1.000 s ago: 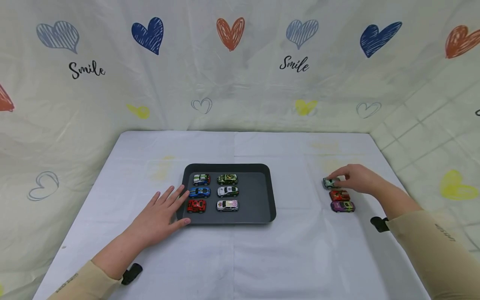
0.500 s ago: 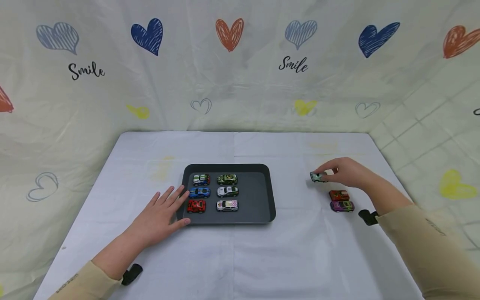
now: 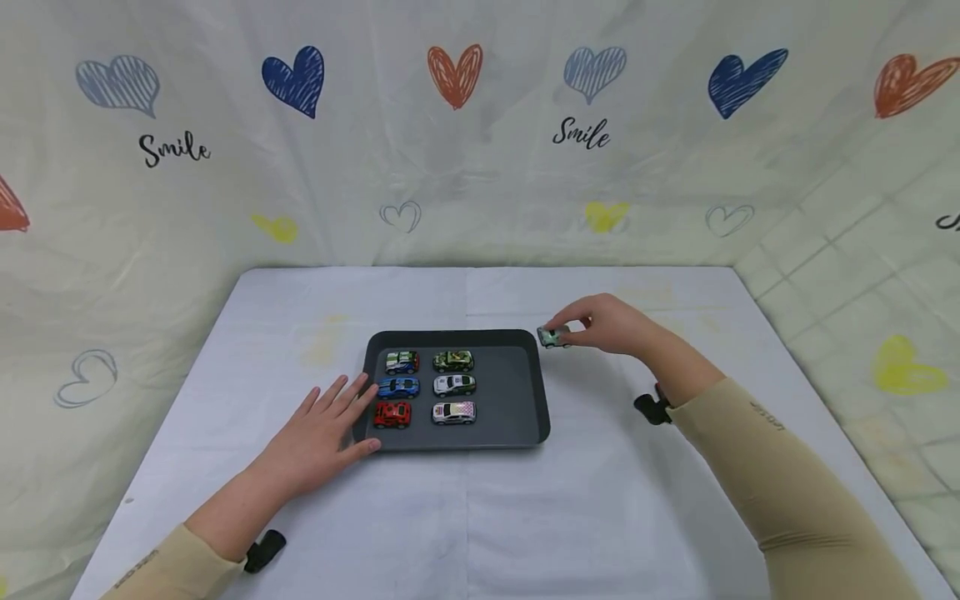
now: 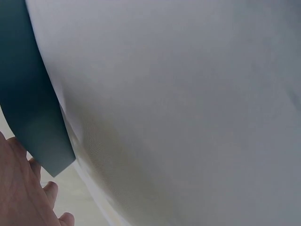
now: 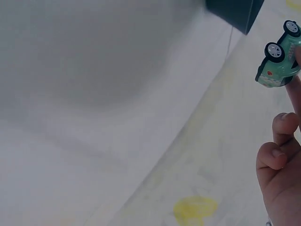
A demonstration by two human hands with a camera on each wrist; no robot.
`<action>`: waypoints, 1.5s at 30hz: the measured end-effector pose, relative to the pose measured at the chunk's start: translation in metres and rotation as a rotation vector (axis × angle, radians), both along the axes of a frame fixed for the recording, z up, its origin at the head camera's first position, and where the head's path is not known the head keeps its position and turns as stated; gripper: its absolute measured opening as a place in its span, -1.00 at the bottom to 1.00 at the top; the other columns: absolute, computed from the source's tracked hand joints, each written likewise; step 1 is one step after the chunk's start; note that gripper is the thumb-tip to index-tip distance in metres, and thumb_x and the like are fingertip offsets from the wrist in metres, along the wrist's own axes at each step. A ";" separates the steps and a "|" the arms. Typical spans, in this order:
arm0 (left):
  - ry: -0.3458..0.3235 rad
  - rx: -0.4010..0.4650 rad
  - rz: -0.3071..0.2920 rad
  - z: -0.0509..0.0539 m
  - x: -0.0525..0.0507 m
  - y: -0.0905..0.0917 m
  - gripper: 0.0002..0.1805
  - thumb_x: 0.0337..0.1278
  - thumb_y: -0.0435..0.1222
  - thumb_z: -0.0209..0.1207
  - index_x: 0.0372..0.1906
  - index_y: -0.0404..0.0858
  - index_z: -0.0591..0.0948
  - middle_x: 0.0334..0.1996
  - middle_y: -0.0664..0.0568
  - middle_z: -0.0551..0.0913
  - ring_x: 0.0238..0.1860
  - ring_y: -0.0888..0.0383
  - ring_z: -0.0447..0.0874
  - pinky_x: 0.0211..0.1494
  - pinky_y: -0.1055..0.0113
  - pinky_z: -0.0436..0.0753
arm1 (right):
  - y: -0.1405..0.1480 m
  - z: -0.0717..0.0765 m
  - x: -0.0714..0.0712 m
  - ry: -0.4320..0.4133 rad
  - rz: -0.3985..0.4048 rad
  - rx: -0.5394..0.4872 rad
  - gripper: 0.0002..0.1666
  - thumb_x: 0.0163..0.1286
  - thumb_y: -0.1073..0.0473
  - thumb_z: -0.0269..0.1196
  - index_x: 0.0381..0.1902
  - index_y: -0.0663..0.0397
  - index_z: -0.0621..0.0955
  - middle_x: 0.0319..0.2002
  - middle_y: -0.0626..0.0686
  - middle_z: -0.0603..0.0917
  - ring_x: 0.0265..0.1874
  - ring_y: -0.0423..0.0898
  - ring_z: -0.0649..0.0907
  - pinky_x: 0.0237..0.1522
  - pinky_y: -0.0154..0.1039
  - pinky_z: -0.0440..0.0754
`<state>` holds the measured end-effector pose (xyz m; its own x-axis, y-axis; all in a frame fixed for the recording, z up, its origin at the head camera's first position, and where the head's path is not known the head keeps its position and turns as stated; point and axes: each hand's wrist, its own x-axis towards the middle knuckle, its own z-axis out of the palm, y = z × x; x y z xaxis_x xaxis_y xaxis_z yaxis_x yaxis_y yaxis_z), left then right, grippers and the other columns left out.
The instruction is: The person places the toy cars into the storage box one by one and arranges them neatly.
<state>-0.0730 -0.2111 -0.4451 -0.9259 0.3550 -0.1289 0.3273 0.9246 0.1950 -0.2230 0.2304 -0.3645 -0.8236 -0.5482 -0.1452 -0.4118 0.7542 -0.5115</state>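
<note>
A dark grey tray (image 3: 512,392) holds several toy cars in two columns on its left and middle. Among them are a red car (image 3: 392,414), a blue car (image 3: 398,387) and a camouflage car (image 3: 453,361). My left hand (image 3: 318,437) lies with spread fingers at the tray's left edge, its fingertips and thumb touching the rim. Just outside the tray's far right corner, my right hand (image 3: 611,325) pinches a light green toy car (image 3: 553,337) between thumb and fingers. In the right wrist view that green car (image 5: 281,59) is raised off the cloth, its wheels showing.
A white cloth (image 3: 480,517) covers the table. Behind it hangs a curtain (image 3: 510,208) printed with hearts. The right forearm and sleeve (image 3: 757,467) cover the table's right side, where only a sliver of red shows beside the black wrist camera (image 3: 652,408).
My right hand has lifted the light green car from beside the red and purple cars and carried it left to the tray's far right corner. My left hand has stayed in place.
</note>
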 end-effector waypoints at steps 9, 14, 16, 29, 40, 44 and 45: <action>-0.004 0.018 -0.002 0.001 0.001 -0.001 -0.07 0.27 0.28 0.06 0.59 -0.05 0.09 0.59 0.00 -0.03 0.57 -0.14 -0.15 0.52 -0.22 -0.11 | -0.060 0.002 -0.005 0.014 0.098 0.023 -0.71 0.37 0.15 0.34 0.02 -0.26 0.76 0.04 -0.15 0.71 0.00 -0.06 0.62 -0.05 -0.09 0.59; 0.000 0.018 -0.005 0.003 0.001 0.001 -0.07 0.26 0.28 0.08 0.59 -0.05 0.10 0.59 0.00 -0.02 0.57 -0.15 -0.13 0.52 -0.22 -0.10 | -0.074 -0.006 -0.005 0.035 0.138 0.112 -0.71 0.39 0.12 0.30 0.03 -0.25 0.75 0.03 -0.15 0.71 -0.01 -0.14 0.63 -0.01 -0.12 0.60; 0.001 0.012 -0.003 0.003 0.001 0.001 -0.06 0.26 0.28 0.09 0.59 -0.06 0.10 0.59 0.00 -0.02 0.57 -0.15 -0.13 0.52 -0.22 -0.09 | -0.079 -0.010 -0.006 0.054 0.167 0.145 -0.71 0.39 0.11 0.30 0.03 -0.24 0.75 0.02 -0.15 0.71 -0.04 -0.15 0.63 -0.01 -0.13 0.60; 0.001 0.019 -0.004 0.003 0.000 0.001 -0.06 0.25 0.27 0.10 0.59 -0.06 0.11 0.59 0.01 -0.01 0.56 -0.15 -0.13 0.51 -0.23 -0.08 | -0.095 -0.033 -0.009 0.184 0.255 0.345 -0.73 0.34 0.04 0.37 -0.01 -0.23 0.77 -0.09 -0.16 0.76 -0.21 -0.20 0.66 -0.03 -0.11 0.53; 0.002 0.013 -0.006 0.001 0.000 0.000 -0.06 0.24 0.29 0.09 0.59 -0.04 0.10 0.59 0.02 -0.02 0.57 -0.14 -0.14 0.52 -0.22 -0.09 | -0.092 -0.034 -0.010 0.236 0.302 0.324 -0.71 0.31 0.05 0.40 0.00 -0.20 0.77 -0.06 -0.16 0.75 -0.09 -0.15 0.69 0.01 -0.06 0.56; -0.004 0.009 -0.005 0.001 0.000 0.000 -0.06 0.25 0.29 0.08 0.59 -0.03 0.09 0.59 0.02 -0.02 0.57 -0.13 -0.15 0.52 -0.21 -0.10 | -0.089 -0.026 -0.010 0.217 0.289 0.279 -0.69 0.32 0.06 0.39 0.03 -0.18 0.75 -0.02 -0.13 0.73 -0.01 -0.12 0.67 0.06 -0.09 0.61; -0.005 0.008 -0.004 0.001 0.000 0.000 -0.06 0.25 0.29 0.08 0.59 -0.03 0.09 0.59 0.02 -0.02 0.57 -0.13 -0.15 0.52 -0.22 -0.10 | -0.088 -0.025 -0.011 0.212 0.287 0.277 -0.69 0.32 0.06 0.39 0.03 -0.18 0.75 -0.02 -0.13 0.73 0.01 -0.11 0.67 0.06 -0.09 0.61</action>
